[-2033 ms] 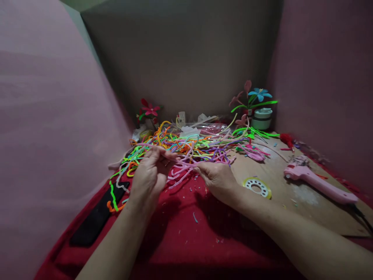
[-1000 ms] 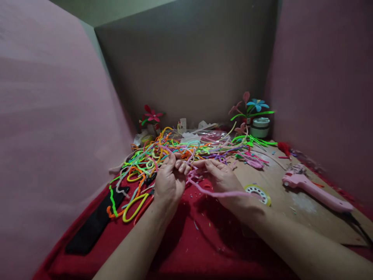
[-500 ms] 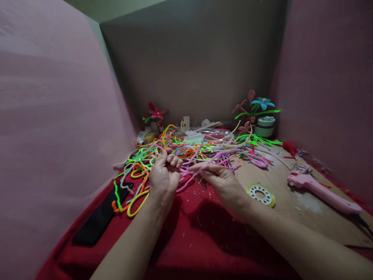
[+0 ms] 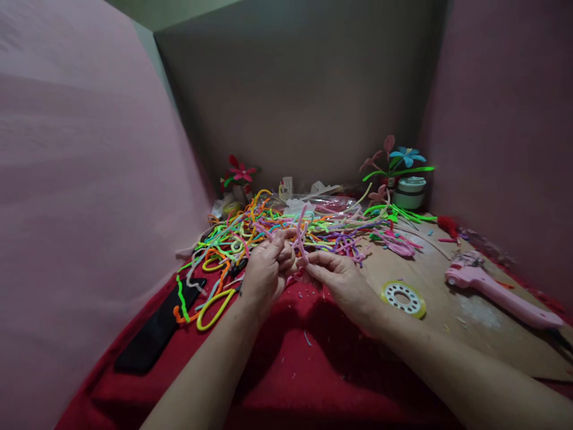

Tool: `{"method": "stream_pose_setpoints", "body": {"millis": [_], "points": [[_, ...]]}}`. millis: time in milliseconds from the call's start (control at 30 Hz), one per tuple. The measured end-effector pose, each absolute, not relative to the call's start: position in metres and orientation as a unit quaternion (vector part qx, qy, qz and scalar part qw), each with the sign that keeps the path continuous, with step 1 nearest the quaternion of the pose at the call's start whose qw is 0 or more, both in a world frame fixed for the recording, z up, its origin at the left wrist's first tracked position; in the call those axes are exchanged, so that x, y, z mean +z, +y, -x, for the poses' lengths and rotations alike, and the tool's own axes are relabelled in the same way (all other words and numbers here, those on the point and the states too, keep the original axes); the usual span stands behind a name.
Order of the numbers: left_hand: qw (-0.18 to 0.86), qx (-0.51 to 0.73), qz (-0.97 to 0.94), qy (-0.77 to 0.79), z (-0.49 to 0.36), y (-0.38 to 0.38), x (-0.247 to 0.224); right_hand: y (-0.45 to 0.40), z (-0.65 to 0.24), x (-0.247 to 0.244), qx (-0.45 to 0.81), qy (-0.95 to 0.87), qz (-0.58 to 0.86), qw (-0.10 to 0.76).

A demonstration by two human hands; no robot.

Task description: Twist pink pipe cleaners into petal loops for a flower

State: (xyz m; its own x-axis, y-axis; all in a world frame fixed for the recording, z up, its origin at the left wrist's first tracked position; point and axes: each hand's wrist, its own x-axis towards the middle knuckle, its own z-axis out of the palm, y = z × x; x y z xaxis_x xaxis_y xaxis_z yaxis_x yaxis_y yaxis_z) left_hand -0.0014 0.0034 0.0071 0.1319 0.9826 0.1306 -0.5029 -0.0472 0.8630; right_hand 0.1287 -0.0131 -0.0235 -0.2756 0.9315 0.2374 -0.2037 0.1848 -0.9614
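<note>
Since half a second ago, our left hand point(image 4: 268, 263) has come in to the right, close beside our right hand point(image 4: 342, 278), and the pink pipe cleaner point(image 4: 300, 236) that slanted far and right now stands nearly upright between them. We pinch it near its lower end between the right thumb and fingers; our left fingers are curled beside it, and we cannot tell whether they grip anything. At the far right sits a pale green jar point(image 4: 409, 194) with its lid on, its contents hidden. A clear plastic wrapper point(image 4: 342, 205) lies at the far middle, a white scrap point(image 4: 299, 206) at its left end. Between our hands and that wrapper spreads a tangled heap of pipe cleaners point(image 4: 268, 221) in many colours. Left of the jar rises a blue flower point(image 4: 407, 156); a red flower point(image 4: 242, 172) stands far left. Near left, on the red cloth point(image 4: 286, 382), we see a black slab point(image 4: 147, 334) and a yellow loop point(image 4: 199, 322). On the brown board point(image 4: 434, 340) to the right lie a yellow-rimmed tape roll point(image 4: 393, 292), just beside our right wrist, and a pink corded tool point(image 4: 501, 292).
</note>
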Motion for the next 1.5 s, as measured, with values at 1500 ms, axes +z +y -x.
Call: {"method": "stream_pose_setpoints", "body": {"millis": [1500], "points": [[0.616, 0.671, -0.332, 0.246, -0.003, -0.001, 0.015, -0.01, -0.123, -0.041, 0.773, -0.357, 0.272, 0.448]]}}
